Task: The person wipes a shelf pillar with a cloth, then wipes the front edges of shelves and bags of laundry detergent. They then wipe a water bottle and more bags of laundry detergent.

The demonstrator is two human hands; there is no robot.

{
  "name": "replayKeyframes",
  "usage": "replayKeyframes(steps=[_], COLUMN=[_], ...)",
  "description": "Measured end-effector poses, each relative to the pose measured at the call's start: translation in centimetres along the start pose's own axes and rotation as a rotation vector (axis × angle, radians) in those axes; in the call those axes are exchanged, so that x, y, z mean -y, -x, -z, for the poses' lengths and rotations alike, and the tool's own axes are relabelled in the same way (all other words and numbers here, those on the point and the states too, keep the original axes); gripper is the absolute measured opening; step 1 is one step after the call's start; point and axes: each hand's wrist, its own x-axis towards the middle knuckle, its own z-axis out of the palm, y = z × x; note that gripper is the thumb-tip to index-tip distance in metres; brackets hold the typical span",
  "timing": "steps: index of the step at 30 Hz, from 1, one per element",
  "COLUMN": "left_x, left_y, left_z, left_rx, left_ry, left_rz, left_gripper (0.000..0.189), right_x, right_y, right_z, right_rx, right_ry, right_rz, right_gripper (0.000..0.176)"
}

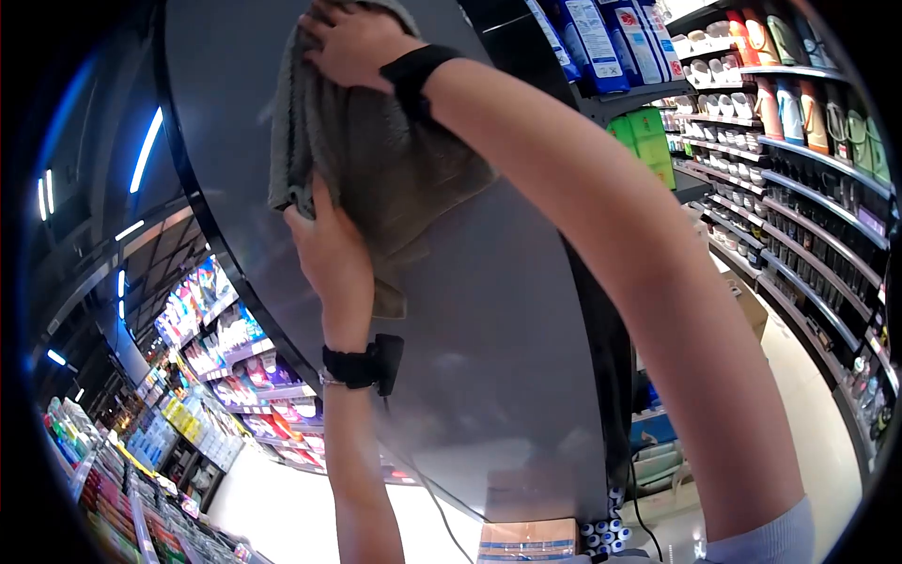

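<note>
A grey-brown towel (pixel 376 160) hangs in folds against a large, smooth dark grey panel (pixel 489 376). At the top of the view, my right hand (pixel 362 45) has its fingers bent over the towel's upper part. Lower down, my left hand (pixel 334 254) grips the towel's lower left edge, its thumb showing and some fingertips hidden in the cloth. Each wrist wears a black band, and a cable hangs from the left one (pixel 362 365).
Blue packages (pixel 601 42) and green boxes (pixel 644 141) sit on shelves beside the panel. Bottles and cups fill shelving (pixel 817 155) at the right. Packed shop shelves (pixel 244 348) stand left. A cardboard box (pixel 528 540) and blue-and-white cylinders (pixel 606 538) are below.
</note>
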Motion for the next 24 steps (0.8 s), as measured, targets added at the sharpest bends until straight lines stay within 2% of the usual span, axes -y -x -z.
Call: replayKeyframes(steps=[2, 4, 6, 7, 9, 10, 11, 12, 15, 18, 19, 22, 24], left_x=[-0.7, -1.2, -1.7, -2.1, -2.1, -1.8, -1.4, -0.9, 1.2, 4.7, 6.0, 10.4, 13.2], left_y=[0.6, 1.6, 2.8, 3.3, 5.2, 6.2, 7.2, 8.4, 12.4, 17.3, 18.8, 23.3, 25.9], left_z=[0.1, 0.2, 0.2, 0.5, 0.6, 0.6, 0.5, 0.6, 1.4, 1.9, 2.1, 2.8, 3.4], left_rx=[0.009, 0.002, 0.001, 0.039, 0.057, 0.064, 0.052, 0.067, 0.140, 0.293, 0.320, 0.378, 0.392], left_ry=[0.021, 0.060, 0.067, 0.055, 0.091, 0.104, 0.114, 0.116, 0.113, 0.029, 0.011, -0.027, -0.039], left_rz=[0.003, 0.026, 0.047, 0.091, 0.101, 0.105, 0.109, 0.110, 0.138, 0.191, 0.203, 0.237, 0.264], left_gripper=[0.047, 0.047, 0.047, 0.048, 0.048, 0.048, 0.056, 0.056, 0.055, 0.054, 0.054, 0.051, 0.047], right_x=[-0.2, -1.6, -2.1, -1.9, -1.6, -1.1, -0.6, 0.1, 3.5, 9.2, 10.7, 15.8, 18.9], right_y=[1.2, 2.9, 3.2, 3.6, 5.1, 6.0, 7.3, 8.5, 13.1, 17.4, 18.7, 22.7, 24.8], right_z=[0.2, 5.9, 3.1, 3.6, 4.5, 6.8, 6.3, 6.0, 7.9, 10.0, 9.9, 9.6, 10.2], right_rx=[-0.117, 0.087, 0.022, 0.046, 0.004, 0.200, 0.131, 0.064, 0.130, 0.281, 0.335, 0.442, 0.487], right_ry=[-0.066, -0.274, -0.046, 0.055, 0.027, 0.268, 0.134, 0.006, 0.025, -0.206, -0.205, -0.362, -0.382], right_rz=[-0.059, 0.072, 0.203, 0.285, 0.354, 0.475, 0.417, 0.350, 0.312, 0.126, 0.134, 0.035, -0.014], right_gripper=[0.053, 0.056, 0.056, 0.055, 0.053, 0.053, 0.053, 0.053, 0.054, 0.055, 0.059, 0.054, 0.057])
